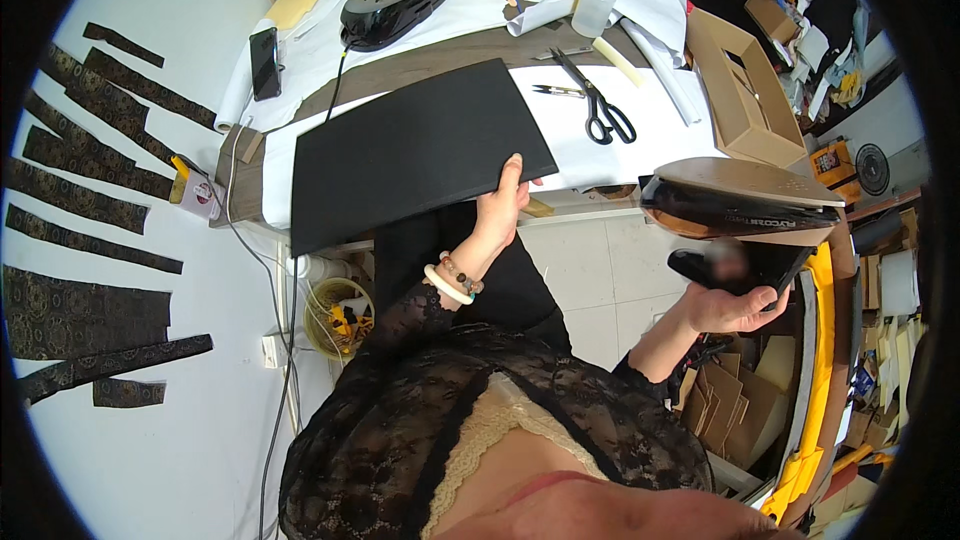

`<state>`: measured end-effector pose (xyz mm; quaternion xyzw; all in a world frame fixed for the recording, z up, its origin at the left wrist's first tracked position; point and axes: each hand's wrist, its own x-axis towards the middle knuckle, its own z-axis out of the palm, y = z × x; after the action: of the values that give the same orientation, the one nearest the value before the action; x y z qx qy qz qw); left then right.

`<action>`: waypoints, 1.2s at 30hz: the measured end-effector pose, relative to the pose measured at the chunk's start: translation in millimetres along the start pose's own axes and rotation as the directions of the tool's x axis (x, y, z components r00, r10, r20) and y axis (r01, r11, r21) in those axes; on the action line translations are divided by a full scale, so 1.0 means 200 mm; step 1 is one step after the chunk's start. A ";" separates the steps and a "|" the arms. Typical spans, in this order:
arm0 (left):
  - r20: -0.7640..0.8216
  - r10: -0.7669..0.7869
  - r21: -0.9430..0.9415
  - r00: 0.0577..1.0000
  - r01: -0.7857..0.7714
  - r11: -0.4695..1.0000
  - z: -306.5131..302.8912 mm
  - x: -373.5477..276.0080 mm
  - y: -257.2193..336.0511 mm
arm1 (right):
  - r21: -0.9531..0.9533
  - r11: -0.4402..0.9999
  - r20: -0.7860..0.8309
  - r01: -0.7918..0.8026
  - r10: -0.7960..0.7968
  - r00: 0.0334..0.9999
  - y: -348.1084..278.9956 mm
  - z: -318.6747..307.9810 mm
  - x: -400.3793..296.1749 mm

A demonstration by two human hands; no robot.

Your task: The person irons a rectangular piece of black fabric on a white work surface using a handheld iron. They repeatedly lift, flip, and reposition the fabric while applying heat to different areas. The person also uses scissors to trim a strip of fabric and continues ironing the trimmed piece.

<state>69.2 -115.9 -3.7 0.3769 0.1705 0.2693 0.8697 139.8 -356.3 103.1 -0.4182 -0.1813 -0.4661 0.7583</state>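
Observation:
My left hand (504, 204) grips the near right edge of a flat black rectangular panel (420, 142), thumb on top and fingers underneath. The panel is tilted over the white paper (645, 97) on the table. On the right, my right hand (735, 309) is closed around the black handle of an electric clothes iron (739, 210). The iron is held up beyond the table's near edge, its flat metal soleplate facing up. Black-handled scissors (600, 109) and small thread snips (559, 91) lie on the paper between the panel and the iron.
A glossy black device (394, 7) with a cable, a phone (265, 64), a squeeze bottle (594, 4) and rolled white paper (660, 67) are at the back. An open cardboard box (750, 94) stands right. Patterned dark strips (82, 199) hang on the left wall. Below is a bin (322, 315).

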 end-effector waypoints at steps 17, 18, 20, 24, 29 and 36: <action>-0.080 0.152 0.520 0.985 -0.089 0.850 -0.27 -0.50 0.62 | 0.005 0.982 0.180 -0.187 0.183 0.967 0.15 -0.04 -0.11; -0.282 0.404 0.627 0.870 -0.152 0.764 -0.53 -0.54 0.65 | 0.002 0.980 0.190 -0.198 0.194 0.963 0.15 -0.05 -0.12; -0.355 0.608 0.753 0.710 -0.169 0.636 -0.99 -0.59 0.81 | 0.002 0.979 0.209 -0.204 0.199 0.958 0.17 -0.06 -0.14; -0.573 -0.179 0.153 0.800 0.320 0.935 -1.13 -0.48 0.88 | 0.005 0.970 0.315 -0.244 0.230 0.921 0.20 -0.04 -0.21; -0.211 -0.327 -0.127 0.921 0.306 0.943 -1.32 -0.27 0.77 | -0.032 0.957 0.416 -0.288 0.275 0.867 0.11 0.02 -0.27; 0.084 -0.331 -0.030 0.940 0.334 0.942 -0.90 -0.29 0.89 | -0.026 0.965 0.481 -0.260 0.240 0.843 0.03 0.03 -0.26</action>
<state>-127.5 51.4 16.3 0.3337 0.1919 0.1074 0.9167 119.2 -321.5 68.4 -0.5255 -0.3170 -0.2413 0.7518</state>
